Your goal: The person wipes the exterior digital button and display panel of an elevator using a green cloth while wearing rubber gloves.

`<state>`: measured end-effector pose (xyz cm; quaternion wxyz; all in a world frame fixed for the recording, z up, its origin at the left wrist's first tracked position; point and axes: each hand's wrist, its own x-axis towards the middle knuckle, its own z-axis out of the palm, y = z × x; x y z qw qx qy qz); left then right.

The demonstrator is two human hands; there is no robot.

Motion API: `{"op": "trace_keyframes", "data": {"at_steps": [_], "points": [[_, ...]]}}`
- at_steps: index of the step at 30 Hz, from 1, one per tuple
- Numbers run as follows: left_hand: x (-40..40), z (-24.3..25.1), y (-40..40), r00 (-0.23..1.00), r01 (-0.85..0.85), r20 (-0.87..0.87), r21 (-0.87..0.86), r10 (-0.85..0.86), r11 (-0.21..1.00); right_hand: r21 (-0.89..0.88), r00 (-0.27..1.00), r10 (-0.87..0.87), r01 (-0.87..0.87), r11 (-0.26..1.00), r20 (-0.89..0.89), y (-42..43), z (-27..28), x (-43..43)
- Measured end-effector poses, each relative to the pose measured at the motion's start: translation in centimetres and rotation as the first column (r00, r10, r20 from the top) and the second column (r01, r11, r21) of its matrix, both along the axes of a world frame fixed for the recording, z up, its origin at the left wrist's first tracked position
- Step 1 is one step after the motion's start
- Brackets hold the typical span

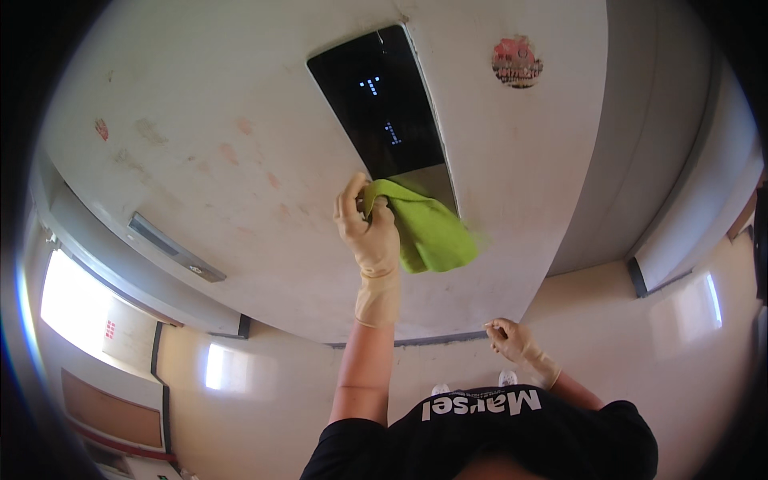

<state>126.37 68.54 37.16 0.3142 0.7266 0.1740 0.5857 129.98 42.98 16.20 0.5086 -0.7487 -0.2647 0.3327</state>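
Observation:
My left hand [367,234], in a cream rubber glove, grips a lime-green cloth [426,231] by its upper left edge. The rest of the cloth hangs to the right, across the lower end of a lift call panel [390,105]. The panel is black and glossy with lit characters, and its bare metal lower part [429,183] is partly covered by the cloth. My right hand [515,345], gloved alike, is held low in front of my body with its fingers curled in and nothing visible in them.
The panel is set in a pale, smudged wall [270,198] bearing a torn round red sticker [517,62]. A metal plate with a keyhole [176,247] sits lower left. Grey lift doors [636,150] stand on the right. Below is a glossy beige floor [288,414].

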Motion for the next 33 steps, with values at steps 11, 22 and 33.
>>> {"op": "trace_keyframes", "data": {"at_steps": [11, 22, 33], "points": [[4.1, 15.2, 1.5, 0.873, -0.485, 0.352, 0.566, 0.337, 0.667, -0.024, 0.996, -0.065, 0.066, 0.998, 0.054, -0.7, -0.6, -0.4], [5.5, 16.4, 1.0, 0.881, -0.441, 0.237, 0.725, 0.410, 0.529, -0.048, 0.999, -0.031, 0.032, 0.998, 0.033, -0.6, -1.4, 0.7], [5.6, 13.2, -0.7, 0.929, -0.160, 0.007, 0.909, 0.371, 0.385, -0.032, 1.000, 0.004, -0.005, 0.999, -0.030, -0.6, -1.8, 0.5]]}}
